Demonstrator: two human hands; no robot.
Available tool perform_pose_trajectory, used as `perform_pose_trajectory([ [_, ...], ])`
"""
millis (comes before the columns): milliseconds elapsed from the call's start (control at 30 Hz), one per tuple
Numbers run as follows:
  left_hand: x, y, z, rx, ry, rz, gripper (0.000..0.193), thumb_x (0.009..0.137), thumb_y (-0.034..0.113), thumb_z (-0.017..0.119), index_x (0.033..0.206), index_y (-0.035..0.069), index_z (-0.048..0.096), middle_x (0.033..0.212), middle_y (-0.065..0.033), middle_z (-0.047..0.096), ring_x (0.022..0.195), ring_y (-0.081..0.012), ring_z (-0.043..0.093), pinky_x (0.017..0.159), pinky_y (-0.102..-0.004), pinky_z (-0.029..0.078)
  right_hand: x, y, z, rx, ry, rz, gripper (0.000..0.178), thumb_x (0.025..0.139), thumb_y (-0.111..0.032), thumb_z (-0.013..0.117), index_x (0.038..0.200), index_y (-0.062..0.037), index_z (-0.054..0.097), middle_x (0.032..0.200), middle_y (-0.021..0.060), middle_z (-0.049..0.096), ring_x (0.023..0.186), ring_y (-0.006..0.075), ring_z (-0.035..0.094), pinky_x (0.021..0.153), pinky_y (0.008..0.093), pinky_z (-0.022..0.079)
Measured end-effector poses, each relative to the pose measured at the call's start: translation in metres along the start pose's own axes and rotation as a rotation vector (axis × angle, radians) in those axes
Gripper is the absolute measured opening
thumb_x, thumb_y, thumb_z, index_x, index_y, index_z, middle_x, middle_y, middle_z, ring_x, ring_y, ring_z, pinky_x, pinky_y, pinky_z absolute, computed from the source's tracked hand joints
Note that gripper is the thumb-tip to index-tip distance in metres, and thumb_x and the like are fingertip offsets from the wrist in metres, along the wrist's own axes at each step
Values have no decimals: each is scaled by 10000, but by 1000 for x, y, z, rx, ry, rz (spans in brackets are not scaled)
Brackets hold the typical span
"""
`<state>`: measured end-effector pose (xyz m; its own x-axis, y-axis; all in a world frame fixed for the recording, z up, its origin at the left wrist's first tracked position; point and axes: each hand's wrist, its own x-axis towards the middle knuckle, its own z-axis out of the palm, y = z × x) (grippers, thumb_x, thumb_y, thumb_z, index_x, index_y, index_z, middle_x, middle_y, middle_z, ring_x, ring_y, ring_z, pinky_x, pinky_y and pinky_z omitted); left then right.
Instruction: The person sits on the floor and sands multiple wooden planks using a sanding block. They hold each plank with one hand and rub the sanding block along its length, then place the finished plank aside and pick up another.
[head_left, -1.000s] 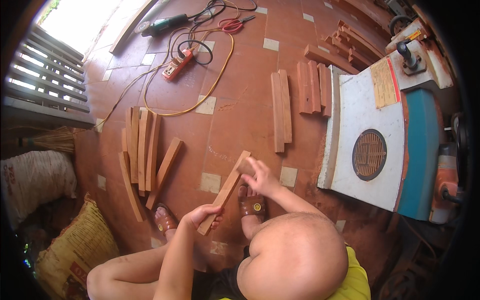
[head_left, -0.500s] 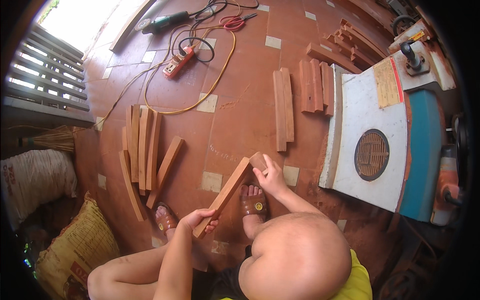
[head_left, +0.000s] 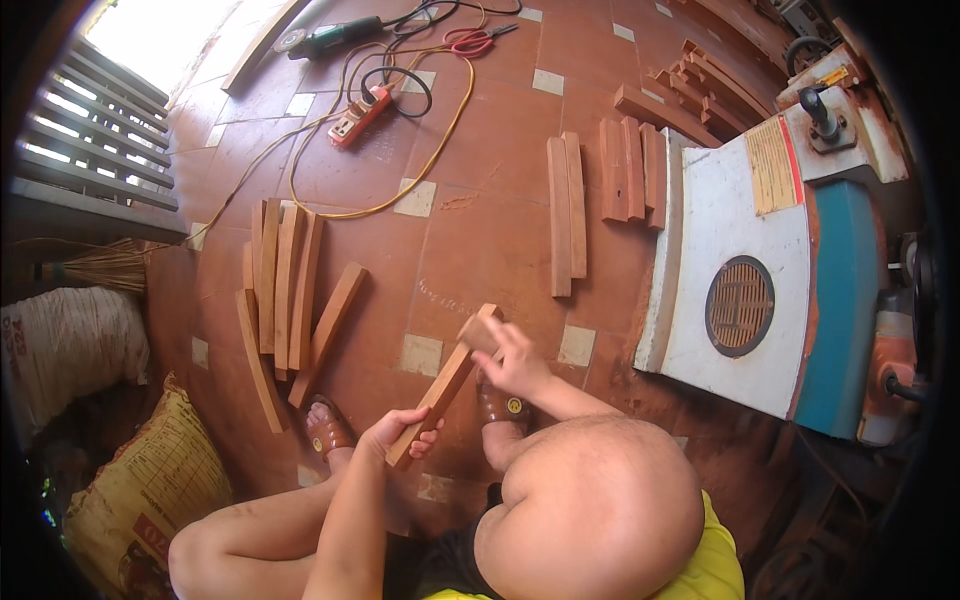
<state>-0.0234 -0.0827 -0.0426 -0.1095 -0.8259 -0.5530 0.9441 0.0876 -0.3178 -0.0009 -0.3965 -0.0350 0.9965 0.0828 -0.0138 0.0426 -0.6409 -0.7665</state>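
Observation:
My left hand (head_left: 400, 432) is closed round the near end of a squared wooden stick (head_left: 444, 385), which slants up and away between my feet. Against its far part lies a small flat brown piece, apparently sandpaper (head_left: 478, 334), pressed by my right hand (head_left: 518, 362). Motion smears the right fingers a little, and they partly cover that piece. On the floor to the left rests a group of similar wooden sticks (head_left: 284, 290), one of them (head_left: 330, 330) angled apart from the others.
Beyond lie a green angle grinder (head_left: 340, 36), an orange power strip (head_left: 360, 118), red-handled pliers (head_left: 470, 42) and looping cords. A white and teal machine (head_left: 700, 270) stands at right, beside more sticks (head_left: 566, 215). Sacks (head_left: 150, 480) and a broom (head_left: 105, 270) sit left.
My right hand has slid the brown piece from the stick's far tip toward me and slightly left, along the wood. The left hand keeps its grip; the view shifted slightly.

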Motion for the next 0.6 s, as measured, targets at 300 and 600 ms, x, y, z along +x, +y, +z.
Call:
perform_pose_trajectory([
  [300, 25, -25, -2, -249, -273, 51, 509, 1042, 502, 620, 1245, 49, 509, 805, -17, 456, 593, -90, 416, 513, -235, 371, 15, 37, 2, 71, 109, 122, 678, 922, -287, 799, 1494, -52, 521, 1209, 224, 685, 943, 371, 744, 804, 446, 623],
  [600, 29, -28, -15, -287, -333, 38, 514, 1040, 514, 623, 1237, 54, 504, 788, -14, 446, 588, -87, 425, 509, -237, 384, 3, 18, 9, 58, -16, -168, 677, 918, -292, 807, 1474, -12, 537, 1159, 221, 689, 935, 364, 719, 793, 413, 603],
])
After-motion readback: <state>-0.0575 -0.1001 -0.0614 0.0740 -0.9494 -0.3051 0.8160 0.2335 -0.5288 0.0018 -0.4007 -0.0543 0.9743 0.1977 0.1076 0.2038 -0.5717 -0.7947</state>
